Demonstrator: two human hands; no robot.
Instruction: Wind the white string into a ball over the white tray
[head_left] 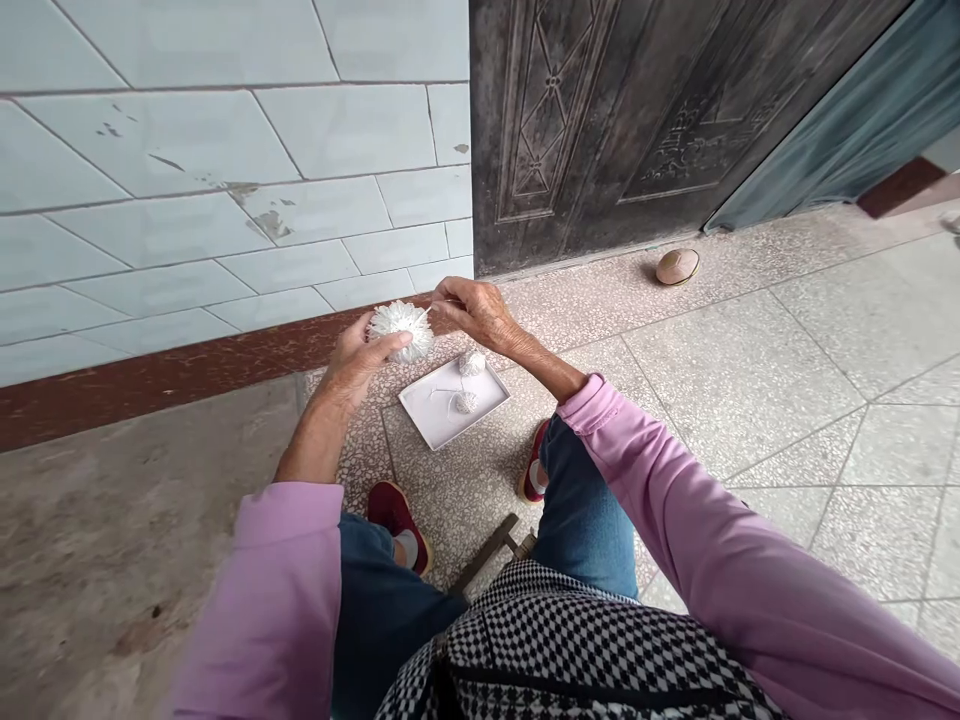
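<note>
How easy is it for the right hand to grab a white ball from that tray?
Yes, probably easy enough: the white balls lie uncovered in the shallow tray, with the right hand close by. That hand looks busy beside the frilly white piece in the left hand, though.

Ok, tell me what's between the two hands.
The head view shows a white ruffled piece between them, held in the left hand; the right hand is close to its edge, contact too small to tell.
</note>
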